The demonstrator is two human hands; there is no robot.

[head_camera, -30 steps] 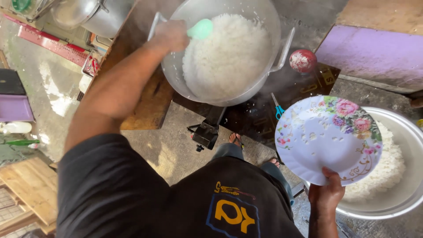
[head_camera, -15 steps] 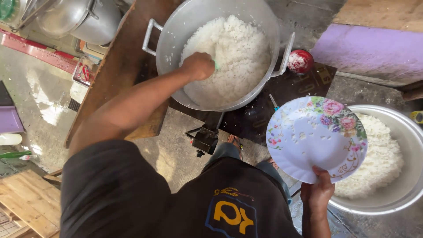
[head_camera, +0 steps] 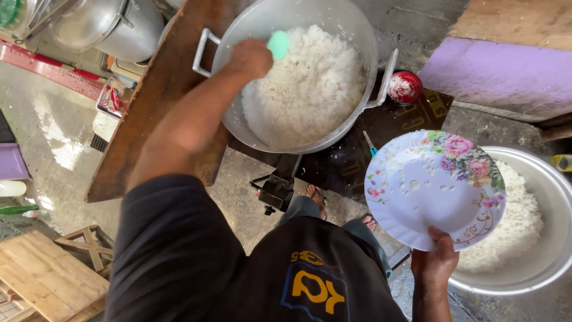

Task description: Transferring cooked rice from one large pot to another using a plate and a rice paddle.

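- Left hand (head_camera: 250,58) clamped on green scoop (head_camera: 278,44), over rice (head_camera: 310,83) in big pot (head_camera: 357,36).
- Right hand (head_camera: 438,262) gripping flowered plate (head_camera: 435,191) by its near rim, above bowl (head_camera: 554,238) of rice.
- Red ball (head_camera: 405,87) beside pot.

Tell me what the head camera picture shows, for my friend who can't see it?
A person's left hand holds a mint-green utensil handle over a big metal pot of white rice, while the right hand holds a white floral plate. A metal bowl of rice sits beside it.
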